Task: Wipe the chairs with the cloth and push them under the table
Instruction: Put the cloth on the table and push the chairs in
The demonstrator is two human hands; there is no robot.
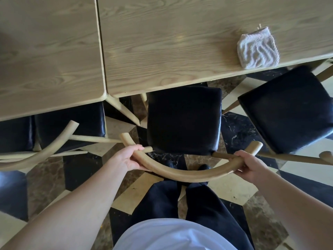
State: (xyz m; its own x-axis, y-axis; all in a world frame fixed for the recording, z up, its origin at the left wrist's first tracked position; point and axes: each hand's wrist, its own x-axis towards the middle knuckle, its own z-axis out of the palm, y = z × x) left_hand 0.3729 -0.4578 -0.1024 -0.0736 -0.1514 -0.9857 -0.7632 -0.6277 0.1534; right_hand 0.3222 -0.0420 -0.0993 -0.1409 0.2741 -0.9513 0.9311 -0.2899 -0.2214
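A chair with a black padded seat [183, 120] and a curved pale wooden backrest [180, 173] stands right in front of me, its seat front just under the table edge [162, 87]. My left hand [128, 156] grips the left part of the backrest. My right hand [250, 166] grips the right part. A folded white cloth [257, 48] lies on the light wood tabletop at the right, near the edge, apart from both hands.
To the left a second chair [72, 123] sits largely under a neighbouring table [50, 60]. To the right a third chair [288, 109] stands out from the table, angled. The floor is patterned marble tile. My dark-trousered legs stand behind the middle chair.
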